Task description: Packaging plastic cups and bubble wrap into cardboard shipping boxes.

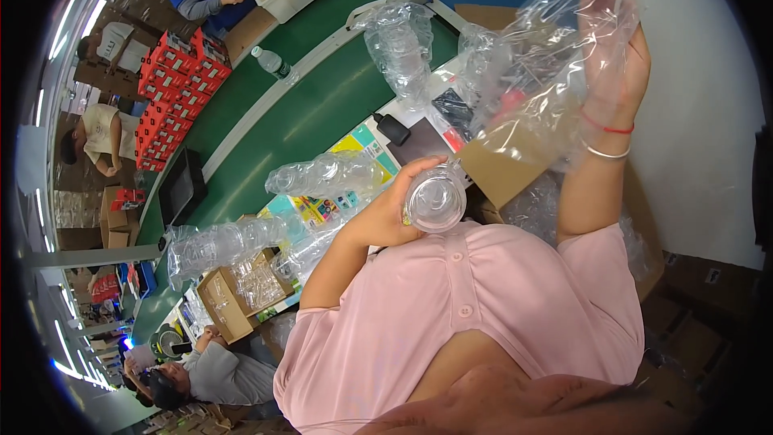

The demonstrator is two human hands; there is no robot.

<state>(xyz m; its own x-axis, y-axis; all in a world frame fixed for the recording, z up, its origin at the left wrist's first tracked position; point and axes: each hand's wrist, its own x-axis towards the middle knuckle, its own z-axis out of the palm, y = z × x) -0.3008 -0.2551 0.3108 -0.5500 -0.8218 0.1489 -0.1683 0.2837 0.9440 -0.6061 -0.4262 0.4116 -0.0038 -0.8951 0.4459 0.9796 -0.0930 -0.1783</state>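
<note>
Close to my chest, my left hand (394, 205) wraps round a clear round plastic container (436, 198), seen end-on. Whether it is a single piece or a stack, I cannot tell. Up at the right, my right hand (613, 48) is raised with a crumpled clear plastic bag (535, 84) that hangs from it to the left. The film covers part of the fingers. Below the bag is an open cardboard box (503, 173) with clear plastic inside. Long bagged bundles of clear round containers (326, 175) lie on the bench left of my left hand.
More bagged bundles (398, 52) lie at the far side. A black bottle (393, 129) stands on the bench. Past it runs a green conveyor (334, 101) with a clear bottle (270, 62). Red boxes (179, 89) are stacked beyond. Several people work around the line. A pale wall (700, 113) bounds the right.
</note>
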